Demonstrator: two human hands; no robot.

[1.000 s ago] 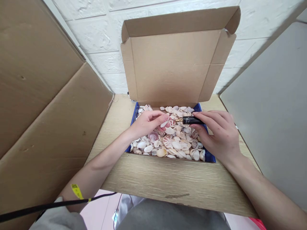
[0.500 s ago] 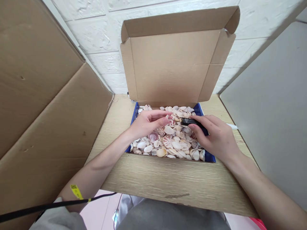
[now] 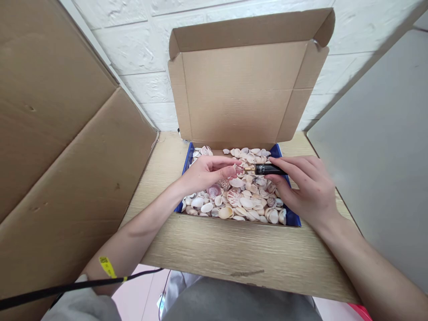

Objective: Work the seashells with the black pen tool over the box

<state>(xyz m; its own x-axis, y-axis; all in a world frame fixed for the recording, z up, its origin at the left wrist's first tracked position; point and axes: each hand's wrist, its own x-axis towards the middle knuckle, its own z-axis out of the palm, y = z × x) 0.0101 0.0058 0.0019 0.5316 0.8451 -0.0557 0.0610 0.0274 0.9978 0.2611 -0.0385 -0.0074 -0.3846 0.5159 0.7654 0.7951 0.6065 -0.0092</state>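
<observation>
An open cardboard box (image 3: 291, 217) with blue walls lies on the wooden table, filled with several small seashells (image 3: 245, 203) in white, pink and tan. My right hand (image 3: 306, 189) is closed around a black pen-like tool (image 3: 267, 169) with a gold tip that points left. My left hand (image 3: 205, 173) pinches a small pinkish shell (image 3: 238, 169) between thumb and fingers, right at the tool's tip. Both hands hover over the middle of the shells.
The box lid (image 3: 244, 89) stands upright at the back against a white brick wall. A large cardboard sheet (image 3: 60, 147) leans on the left, a grey panel (image 3: 381, 156) on the right. A black cable (image 3: 67, 287) runs by my left arm, near the table's front edge (image 3: 234, 278).
My right hand and the tool shifted slightly right and back up after dipping left; the tool tip stays by the shell in my left fingers. My left hand has barely moved.
</observation>
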